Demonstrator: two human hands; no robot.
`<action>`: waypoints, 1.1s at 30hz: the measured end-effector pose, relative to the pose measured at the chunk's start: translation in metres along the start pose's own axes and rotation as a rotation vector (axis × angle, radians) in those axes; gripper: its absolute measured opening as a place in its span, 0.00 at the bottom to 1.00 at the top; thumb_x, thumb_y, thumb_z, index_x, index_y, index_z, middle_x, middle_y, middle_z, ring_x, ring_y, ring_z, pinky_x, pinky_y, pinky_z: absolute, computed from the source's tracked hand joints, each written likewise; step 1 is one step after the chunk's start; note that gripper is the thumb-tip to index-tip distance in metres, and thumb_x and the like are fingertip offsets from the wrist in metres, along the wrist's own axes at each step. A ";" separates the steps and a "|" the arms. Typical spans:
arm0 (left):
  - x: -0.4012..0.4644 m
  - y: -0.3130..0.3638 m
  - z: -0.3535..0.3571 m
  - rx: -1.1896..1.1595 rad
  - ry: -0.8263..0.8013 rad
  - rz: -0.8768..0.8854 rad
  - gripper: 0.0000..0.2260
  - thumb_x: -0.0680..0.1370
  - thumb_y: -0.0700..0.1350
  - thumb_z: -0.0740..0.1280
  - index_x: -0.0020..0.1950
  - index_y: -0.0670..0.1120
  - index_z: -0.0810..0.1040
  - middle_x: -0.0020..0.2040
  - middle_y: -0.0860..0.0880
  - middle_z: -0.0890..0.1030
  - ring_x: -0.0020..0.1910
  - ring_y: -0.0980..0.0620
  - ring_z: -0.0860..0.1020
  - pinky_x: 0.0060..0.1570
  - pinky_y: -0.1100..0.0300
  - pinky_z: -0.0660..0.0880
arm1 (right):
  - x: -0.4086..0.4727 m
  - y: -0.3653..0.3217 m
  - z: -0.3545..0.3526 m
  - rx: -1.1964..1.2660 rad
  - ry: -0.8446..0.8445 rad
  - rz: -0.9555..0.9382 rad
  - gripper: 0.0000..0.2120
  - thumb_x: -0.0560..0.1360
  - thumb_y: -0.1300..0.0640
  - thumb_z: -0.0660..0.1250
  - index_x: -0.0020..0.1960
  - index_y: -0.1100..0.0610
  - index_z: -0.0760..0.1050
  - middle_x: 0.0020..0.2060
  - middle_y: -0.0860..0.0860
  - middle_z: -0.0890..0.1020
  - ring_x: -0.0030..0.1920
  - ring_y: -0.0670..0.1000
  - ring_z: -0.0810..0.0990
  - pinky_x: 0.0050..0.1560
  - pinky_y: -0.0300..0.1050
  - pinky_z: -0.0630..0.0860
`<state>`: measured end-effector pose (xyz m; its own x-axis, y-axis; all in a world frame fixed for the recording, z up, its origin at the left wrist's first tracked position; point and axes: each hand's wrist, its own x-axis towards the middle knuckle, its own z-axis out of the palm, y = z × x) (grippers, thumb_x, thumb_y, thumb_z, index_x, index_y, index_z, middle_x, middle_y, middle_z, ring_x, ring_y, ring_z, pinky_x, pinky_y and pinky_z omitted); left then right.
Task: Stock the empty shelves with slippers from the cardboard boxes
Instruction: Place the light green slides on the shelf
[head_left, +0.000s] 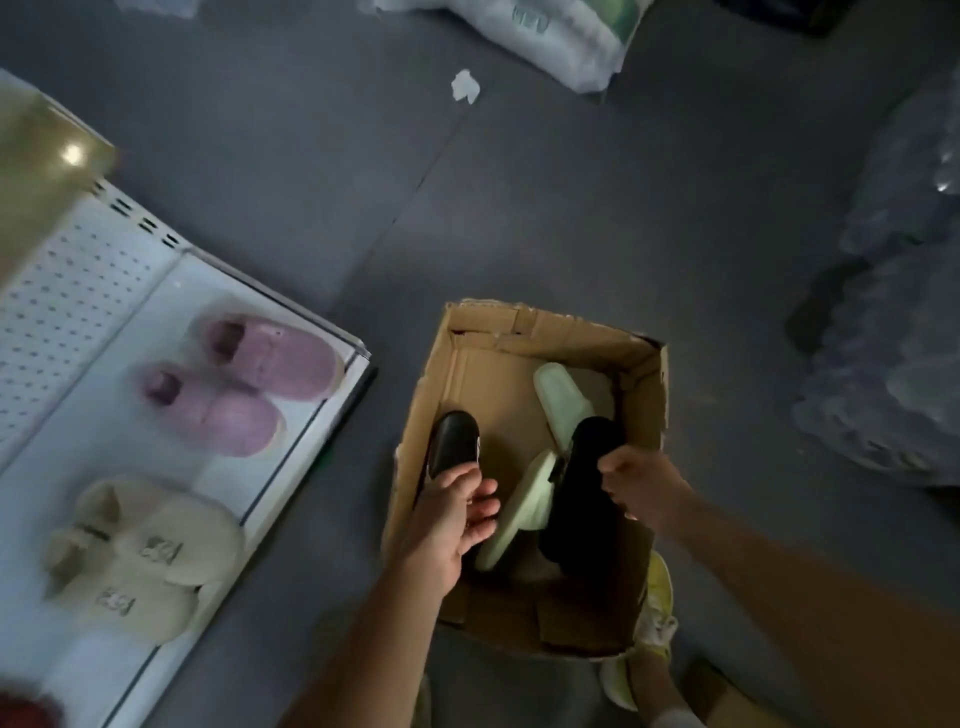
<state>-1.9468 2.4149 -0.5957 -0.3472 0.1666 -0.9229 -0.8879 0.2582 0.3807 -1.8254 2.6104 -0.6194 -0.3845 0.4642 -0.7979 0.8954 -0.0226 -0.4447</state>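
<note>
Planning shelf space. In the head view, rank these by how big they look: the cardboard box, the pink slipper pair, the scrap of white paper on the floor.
1. cardboard box, largest
2. pink slipper pair
3. scrap of white paper, smallest, though it lies farthest from the camera

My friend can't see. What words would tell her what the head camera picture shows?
Two hands reach into a cardboard box on a grey floor, the left hand and the right hand each holding a black slipper, with pale green slippers between them. On a white shelf to the left sit pink slippers and beige slippers.
</note>
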 end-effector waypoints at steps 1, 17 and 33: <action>0.017 -0.011 0.005 0.031 0.007 -0.009 0.08 0.83 0.43 0.61 0.60 0.47 0.76 0.47 0.48 0.82 0.41 0.51 0.79 0.42 0.56 0.76 | 0.016 0.005 0.003 -0.050 -0.007 -0.008 0.11 0.75 0.60 0.63 0.41 0.44 0.77 0.41 0.50 0.80 0.44 0.54 0.81 0.45 0.49 0.77; 0.215 -0.154 0.000 1.190 -0.059 0.149 0.45 0.71 0.47 0.77 0.80 0.53 0.52 0.78 0.50 0.58 0.76 0.49 0.59 0.72 0.52 0.63 | 0.247 0.028 0.053 -0.885 -0.119 -0.336 0.21 0.79 0.57 0.59 0.72 0.57 0.65 0.68 0.59 0.69 0.70 0.60 0.63 0.68 0.52 0.65; 0.203 -0.150 -0.031 0.756 0.042 0.159 0.19 0.82 0.42 0.60 0.73 0.47 0.66 0.67 0.47 0.73 0.64 0.50 0.72 0.60 0.54 0.70 | 0.238 0.028 0.054 -1.198 -0.072 -0.499 0.16 0.82 0.51 0.57 0.68 0.46 0.71 0.63 0.52 0.76 0.64 0.56 0.71 0.61 0.53 0.71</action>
<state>-1.8936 2.3810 -0.8417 -0.4779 0.2231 -0.8496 -0.3846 0.8164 0.4307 -1.9036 2.6722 -0.8435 -0.7102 0.1435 -0.6892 0.2806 0.9556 -0.0902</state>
